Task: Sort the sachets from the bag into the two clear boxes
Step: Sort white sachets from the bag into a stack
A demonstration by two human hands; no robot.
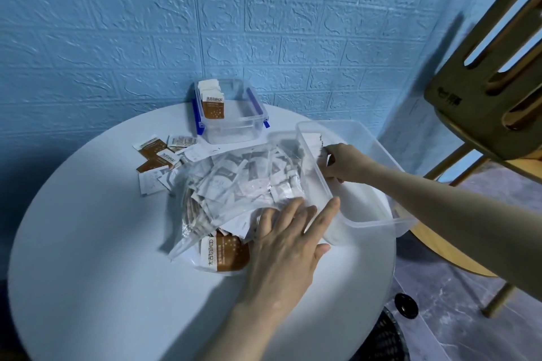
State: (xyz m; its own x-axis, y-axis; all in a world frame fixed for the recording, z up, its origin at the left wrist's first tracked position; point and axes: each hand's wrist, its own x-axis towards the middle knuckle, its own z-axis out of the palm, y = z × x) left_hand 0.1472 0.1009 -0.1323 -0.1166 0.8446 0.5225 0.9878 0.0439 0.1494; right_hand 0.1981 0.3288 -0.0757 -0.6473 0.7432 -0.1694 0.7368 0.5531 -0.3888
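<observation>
Bag (234, 184): clear, lying flat mid-worktop (88, 243), stuffed with sachets; landmark for the rest.
Left hand (289, 239): palm down on the bag's near edge, fingers (296, 208) straight and spread, gripping nothing; likely pinning the bag so it won't slide.
Right hand (340, 163): at the bag's right, inside the large box (366, 214); fingers curled on white sachets stood against the box wall, probably squaring them up.
Small box (231, 114): beyond the bag; brown sachet (213, 107) upright inside.
Loose sachets (158, 158): left of the bag, unsorted.
</observation>
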